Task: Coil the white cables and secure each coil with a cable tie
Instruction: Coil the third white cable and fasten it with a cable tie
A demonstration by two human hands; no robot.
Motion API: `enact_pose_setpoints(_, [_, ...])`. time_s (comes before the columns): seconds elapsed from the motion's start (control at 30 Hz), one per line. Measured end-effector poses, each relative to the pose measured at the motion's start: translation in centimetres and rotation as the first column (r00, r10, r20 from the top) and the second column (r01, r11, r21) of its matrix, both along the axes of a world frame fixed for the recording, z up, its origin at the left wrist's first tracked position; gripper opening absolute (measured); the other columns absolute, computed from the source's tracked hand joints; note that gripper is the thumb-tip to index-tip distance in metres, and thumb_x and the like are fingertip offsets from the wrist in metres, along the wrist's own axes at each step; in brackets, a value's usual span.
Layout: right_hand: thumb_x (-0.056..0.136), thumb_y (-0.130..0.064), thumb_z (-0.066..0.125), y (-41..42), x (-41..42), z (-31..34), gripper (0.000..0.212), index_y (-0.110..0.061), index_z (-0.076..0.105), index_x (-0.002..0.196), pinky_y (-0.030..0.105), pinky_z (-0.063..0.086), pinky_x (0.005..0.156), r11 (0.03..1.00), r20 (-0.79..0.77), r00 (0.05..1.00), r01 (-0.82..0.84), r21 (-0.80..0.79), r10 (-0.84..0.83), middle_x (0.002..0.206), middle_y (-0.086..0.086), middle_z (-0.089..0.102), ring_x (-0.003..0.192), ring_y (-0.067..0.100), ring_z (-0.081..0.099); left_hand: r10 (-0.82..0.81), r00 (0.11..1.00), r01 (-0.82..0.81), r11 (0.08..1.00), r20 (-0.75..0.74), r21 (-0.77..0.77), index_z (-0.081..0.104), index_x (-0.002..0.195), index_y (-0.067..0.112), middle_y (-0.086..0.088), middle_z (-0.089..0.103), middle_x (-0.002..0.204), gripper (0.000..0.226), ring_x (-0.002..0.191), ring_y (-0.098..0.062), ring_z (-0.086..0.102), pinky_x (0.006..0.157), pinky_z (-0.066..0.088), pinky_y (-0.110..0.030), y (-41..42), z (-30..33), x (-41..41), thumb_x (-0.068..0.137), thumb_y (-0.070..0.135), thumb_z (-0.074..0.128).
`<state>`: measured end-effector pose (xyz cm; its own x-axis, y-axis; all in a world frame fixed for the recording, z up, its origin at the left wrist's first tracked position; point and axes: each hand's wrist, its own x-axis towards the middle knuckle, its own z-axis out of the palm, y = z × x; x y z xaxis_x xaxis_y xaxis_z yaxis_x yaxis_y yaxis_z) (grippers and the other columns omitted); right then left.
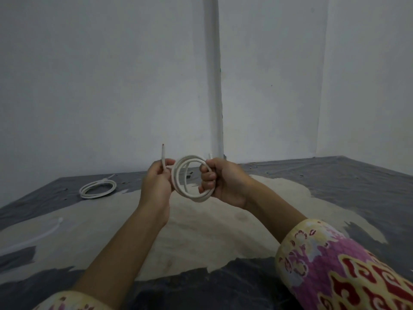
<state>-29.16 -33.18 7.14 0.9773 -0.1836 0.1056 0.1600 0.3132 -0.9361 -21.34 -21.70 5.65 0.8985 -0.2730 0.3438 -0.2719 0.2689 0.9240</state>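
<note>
A white cable [182, 173] is wound into a small coil held up in front of me. My right hand [220, 183] grips the coil's right side, fingers curled round the loops. My left hand [156, 182] pinches the cable's loose end, which sticks upright above the fingers. A second white cable coil [98, 188] lies flat on the floor at the back left, bound at its far side. A white cable tie [33, 237] lies loose on the floor at the left.
The floor [201, 231] is dark grey with a large pale patch in the middle. White walls meet in a corner straight ahead. My patterned sleeves show at the bottom edge.
</note>
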Motion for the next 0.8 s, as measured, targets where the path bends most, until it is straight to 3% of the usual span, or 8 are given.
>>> enact_pose_setpoints(0.1, [0.096, -0.017, 0.027, -0.6, -0.4, 0.2, 0.035, -0.012, 0.043, 0.065, 0.026, 0.041, 0.061, 1.000, -0.045, 0.999, 0.006, -0.009, -0.006, 0.042, -0.007, 0.032, 0.036, 0.008, 0.031, 0.202, 0.880, -0.304, 0.935, 0.429, 0.182, 0.058, 0.095, 0.018, -0.007, 0.054, 0.095, 0.024, 0.077, -0.021, 0.051, 0.070, 0.042, -0.035, 0.1, -0.5, -0.7, 0.095, 0.008, 0.036])
enact_pose_setpoints(0.27, [0.096, -0.017, 0.027, -0.8, -0.8, 0.4, 0.035, -0.011, 0.048, 0.069, 0.024, 0.044, 0.059, 1.000, -0.070, 0.997, 0.011, -0.028, -0.013, 0.043, -0.006, 0.034, 0.037, 0.007, 0.033, 0.212, 0.572, -0.527, 0.835, 0.792, 0.157, 0.053, 0.117, 0.006, -0.009, 0.043, 0.097, 0.029, 0.073, -0.020, 0.046, 0.063, 0.036, -0.028, -0.1, -0.7, -1.7, 0.094, 0.003, 0.037])
enact_pose_setpoints(0.33, [0.097, -0.019, 0.028, -0.7, -0.9, 0.3, 0.037, -0.008, 0.053, 0.073, 0.024, 0.045, 0.057, 0.999, -0.059, 0.998, 0.023, -0.039, -0.025, 0.046, -0.004, 0.039, 0.039, 0.008, 0.036, 0.171, 0.558, -0.555, 0.805, 0.812, 0.212, 0.050, 0.122, 0.003, -0.016, 0.045, 0.099, 0.033, 0.074, -0.024, 0.046, 0.064, 0.036, -0.031, 0.0, -0.9, -1.3, 0.092, 0.001, 0.038])
enact_pose_setpoints(0.43, [0.098, -0.019, 0.028, -0.2, -0.8, 0.3, 0.041, -0.004, 0.060, 0.078, 0.025, 0.046, 0.054, 0.998, -0.013, 0.998, 0.064, -0.023, -0.064, 0.052, 0.001, 0.047, 0.041, 0.011, 0.042, 0.134, 0.614, -0.553, 0.776, 0.778, 0.303, 0.048, 0.126, 0.003, -0.018, 0.044, 0.102, 0.037, 0.076, -0.026, 0.044, 0.066, 0.033, -0.031, 0.1, -1.0, -0.9, 0.092, 0.000, 0.036])
enact_pose_setpoints(0.53, [0.099, -0.018, 0.027, 0.1, -0.6, 0.2, 0.044, -0.002, 0.062, 0.077, 0.026, 0.051, 0.054, 0.994, -0.003, 0.995, 0.103, -0.046, -0.104, 0.056, 0.005, 0.060, 0.045, 0.014, 0.054, 0.091, 0.619, -0.516, 0.796, 0.780, 0.316, 0.048, 0.126, 0.004, -0.013, 0.040, 0.099, 0.037, 0.074, -0.028, 0.048, 0.066, 0.042, -0.035, 0.0, -1.2, -0.9, 0.092, 0.000, 0.034])
enact_pose_setpoints(0.63, [0.099, -0.021, 0.027, 0.2, -0.8, 0.2, 0.046, -0.002, 0.063, 0.079, 0.024, 0.054, 0.054, 0.990, -0.066, 0.992, 0.100, -0.103, -0.107, 0.061, 0.007, 0.066, 0.052, 0.015, 0.062, 0.028, 0.595, -0.461, 0.830, 0.803, 0.313, 0.050, 0.127, 0.008, -0.012, 0.040, 0.095, 0.037, 0.067, -0.015, 0.044, 0.061, 0.034, -0.017, 0.0, -1.7, -0.3, 0.094, 0.004, 0.033])
enact_pose_setpoints(0.7, [0.099, -0.023, 0.027, 0.2, -0.9, 0.2, 0.047, -0.001, 0.064, 0.079, 0.024, 0.053, 0.053, 0.990, -0.096, 0.990, 0.095, -0.106, -0.105, 0.062, 0.007, 0.065, 0.053, 0.015, 0.061, -0.022, 0.559, -0.431, 0.846, 0.829, 0.314, 0.052, 0.126, 0.010, -0.006, 0.037, 0.090, 0.040, 0.063, -0.003, 0.039, 0.061, 0.038, -0.010, 0.3, -1.7, -0.1, 0.093, 0.013, 0.029])
enact_pose_setpoints(0.8, [0.100, -0.024, 0.027, 0.3, -1.0, 0.3, 0.044, -0.003, 0.062, 0.083, 0.024, 0.049, 0.051, 0.988, -0.098, 0.990, 0.092, -0.128, -0.104, 0.060, 0.006, 0.063, 0.051, 0.013, 0.058, -0.114, 0.500, -0.425, 0.831, 0.858, 0.358, 0.053, 0.126, 0.009, -0.004, 0.035, 0.089, 0.046, 0.062, -0.002, 0.038, 0.059, 0.038, -0.011, 0.7, -1.3, 0.2, 0.088, 0.017, 0.029])
